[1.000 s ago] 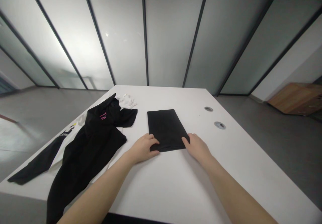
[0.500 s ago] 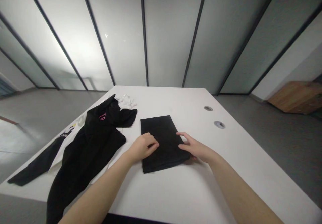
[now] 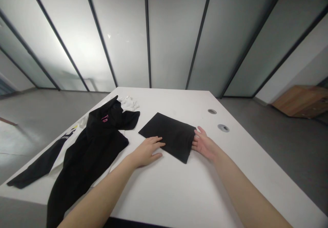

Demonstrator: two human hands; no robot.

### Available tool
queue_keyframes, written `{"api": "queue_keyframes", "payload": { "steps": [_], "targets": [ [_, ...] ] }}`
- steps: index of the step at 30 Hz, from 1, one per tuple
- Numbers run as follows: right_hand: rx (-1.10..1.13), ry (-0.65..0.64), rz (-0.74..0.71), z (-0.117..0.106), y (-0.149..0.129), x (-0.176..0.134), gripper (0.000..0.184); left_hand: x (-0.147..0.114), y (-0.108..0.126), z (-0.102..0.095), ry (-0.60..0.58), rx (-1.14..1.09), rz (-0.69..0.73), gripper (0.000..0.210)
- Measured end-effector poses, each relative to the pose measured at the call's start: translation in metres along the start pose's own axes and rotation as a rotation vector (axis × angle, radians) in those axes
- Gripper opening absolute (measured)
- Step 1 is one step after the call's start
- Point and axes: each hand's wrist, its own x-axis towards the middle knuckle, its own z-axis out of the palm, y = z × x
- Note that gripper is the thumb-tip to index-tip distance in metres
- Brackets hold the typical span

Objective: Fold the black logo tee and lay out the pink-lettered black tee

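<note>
A wall of tall frosted glass panels (image 3: 164, 33) divided by thin dark metal mullions (image 3: 147, 33) fills the upper part of the frame, glowing brightest at the upper left. A smooth grey floor (image 3: 43, 108) spreads to either side. In the centre stands a white rectangular table (image 3: 179, 187) with two round grey cable grommets (image 3: 223, 128) towards its right. A low brown wooden cabinet (image 3: 302, 100) sits at the right edge against a plain white wall (image 3: 294, 71).

Folded black garment (image 3: 169, 136): a flat, neat rectangle of plain dark cloth lying on the white table (image 3: 179, 187), turned at an angle so one corner points toward the near edge, just right of the table's middle.
</note>
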Motion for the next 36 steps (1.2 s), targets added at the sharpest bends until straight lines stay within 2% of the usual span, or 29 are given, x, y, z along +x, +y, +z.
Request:
{"api": "queue_keyframes", "payload": {
  "steps": [2, 5, 7, 11, 13, 15, 18, 22, 25, 27, 29, 32, 36],
  "targets": [
    [-0.058, -0.089, -0.015, 0.001, 0.002, -0.006, 0.079, 0.002, 0.002, -0.001, 0.001, 0.028, -0.014, 0.047],
    [-0.225, -0.246, 0.03, 0.003, 0.007, -0.012, 0.056, 0.003, 0.008, -0.007, 0.005, 0.029, -0.012, 0.034],
    [-0.351, -0.307, 0.092, 0.002, 0.011, -0.014, 0.045, 0.003, 0.012, -0.013, -0.014, -0.024, 0.021, 0.026],
    [-0.507, -0.327, 0.184, 0.001, 0.015, -0.015, 0.033, 0.0, 0.023, -0.023, -0.117, -0.179, 0.117, 0.024],
    [-0.471, -0.322, 0.193, 0.003, 0.015, -0.015, 0.031, -0.001, 0.028, -0.024, -0.141, -0.228, 0.15, 0.025],
    [-0.345, -0.315, 0.18, 0.004, 0.014, -0.013, 0.035, 0.0, 0.032, -0.024, -0.129, -0.248, 0.174, 0.021],
    [-0.177, -0.19, 0.091, 0.0, 0.012, -0.002, 0.045, 0.002, 0.034, -0.023, -0.074, -0.235, 0.174, 0.015],
    [-0.064, 0.193, -0.109, -0.021, 0.006, 0.023, 0.061, 0.002, 0.026, -0.019, -0.07, -0.197, 0.119, 0.017],
    [0.063, 0.473, -0.267, -0.046, -0.002, 0.038, 0.077, 0.001, 0.018, -0.015, -0.082, -0.201, 0.088, 0.018],
    [0.116, 0.614, -0.349, -0.064, -0.007, 0.044, 0.087, 0.001, 0.014, -0.011, -0.08, -0.211, 0.07, 0.018],
    [0.126, 0.686, -0.42, -0.08, -0.009, 0.048, 0.094, 0.002, 0.012, -0.009, -0.083, -0.21, 0.058, 0.019],
    [0.018, 0.705, -0.482, -0.1, -0.008, 0.05, 0.099, 0.002, 0.011, -0.007, -0.081, -0.202, 0.049, 0.02],
    [-0.151, 0.698, -0.416, -0.114, -0.007, 0.052, 0.099, 0.001, 0.011, -0.007, -0.079, -0.21, 0.033, 0.02]
  ]
}}
